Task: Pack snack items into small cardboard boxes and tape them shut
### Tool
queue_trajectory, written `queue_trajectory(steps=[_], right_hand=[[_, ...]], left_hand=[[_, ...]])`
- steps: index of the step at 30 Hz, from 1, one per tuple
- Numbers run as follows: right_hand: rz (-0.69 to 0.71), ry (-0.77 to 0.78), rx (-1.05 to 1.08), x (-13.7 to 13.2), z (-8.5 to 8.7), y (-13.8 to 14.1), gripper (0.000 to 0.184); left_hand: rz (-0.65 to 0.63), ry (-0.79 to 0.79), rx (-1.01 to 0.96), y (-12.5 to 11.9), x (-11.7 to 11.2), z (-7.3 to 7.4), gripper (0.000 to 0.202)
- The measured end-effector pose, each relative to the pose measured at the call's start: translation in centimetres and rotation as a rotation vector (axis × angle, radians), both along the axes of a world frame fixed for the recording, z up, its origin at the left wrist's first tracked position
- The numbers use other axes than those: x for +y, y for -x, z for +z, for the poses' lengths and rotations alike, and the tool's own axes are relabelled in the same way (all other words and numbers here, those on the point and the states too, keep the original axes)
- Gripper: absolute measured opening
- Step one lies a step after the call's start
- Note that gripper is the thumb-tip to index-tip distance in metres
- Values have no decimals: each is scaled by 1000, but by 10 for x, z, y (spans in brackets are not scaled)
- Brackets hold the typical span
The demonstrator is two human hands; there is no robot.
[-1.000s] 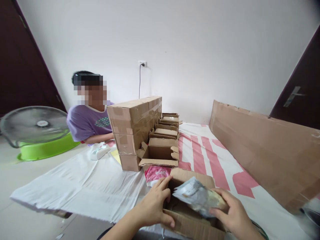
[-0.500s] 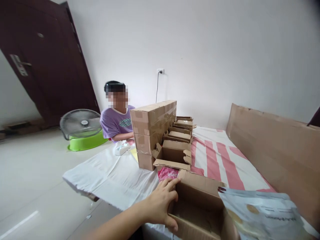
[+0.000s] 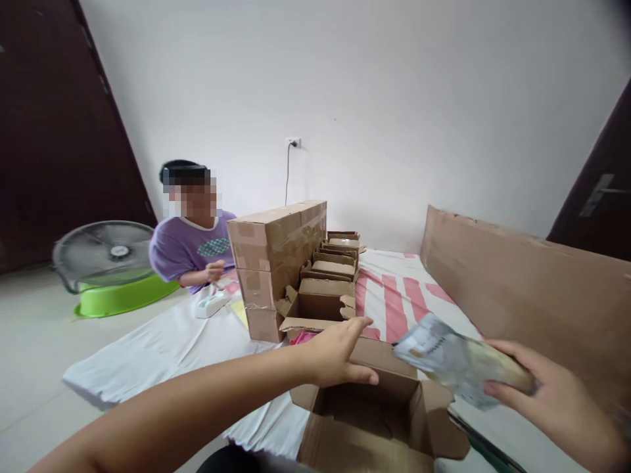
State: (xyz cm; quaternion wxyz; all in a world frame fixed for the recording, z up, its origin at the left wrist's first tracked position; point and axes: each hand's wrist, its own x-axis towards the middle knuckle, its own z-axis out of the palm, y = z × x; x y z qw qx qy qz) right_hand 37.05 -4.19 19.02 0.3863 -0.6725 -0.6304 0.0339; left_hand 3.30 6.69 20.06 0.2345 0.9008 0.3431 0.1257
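An open cardboard box (image 3: 365, 443) sits close in front of me, its flaps folded out and no contents visible inside. Above its far left side is my left hand (image 3: 340, 351), fingers stretched and apart, holding nothing. My right hand (image 3: 537, 387) grips one end of a pale printed pouch (image 3: 444, 355), which is tilted and slightly blurred, to the right of the box. A bit of pink packaging (image 3: 303, 337) shows behind my left forearm.
Further open cardboard boxes (image 3: 315, 287) stand in a row beyond, beside a stack of taped boxes (image 3: 254, 263). A large cardboard panel (image 3: 522, 295) rises on the right. Across the table, a person (image 3: 192, 243) sits by a white device (image 3: 211, 302); a fan (image 3: 108, 253) stands left.
My left hand has let go of the box's edge and reaches over it. My right hand has come into view, holding the pouch, now raised and turned. The view has swung right.
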Motion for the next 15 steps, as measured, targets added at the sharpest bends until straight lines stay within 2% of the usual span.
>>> queue_trajectory(steps=[2, 4, 6, 9, 10, 13, 15], right_hand=[[83, 41, 48, 9, 13, 16, 40], [140, 52, 57, 17, 17, 30, 41], [195, 56, 69, 25, 14, 40, 41], [242, -11, 187, 39, 0, 42, 50], [250, -51, 267, 45, -6, 40, 57], [312, -127, 575, 70, -24, 35, 76], [420, -64, 733, 89, -36, 35, 76]], left_hand=[[19, 89, -150, -18, 4, -2, 110], [3, 177, -336, -33, 9, -10, 117], [-23, 290, -510, -45, 14, -21, 107], [-17, 511, -684, -55, 22, -34, 67], [-3, 563, -719, -56, 26, -37, 60], [51, 601, -787, -58, 42, -43, 58], [97, 601, -821, -61, 56, -47, 56]])
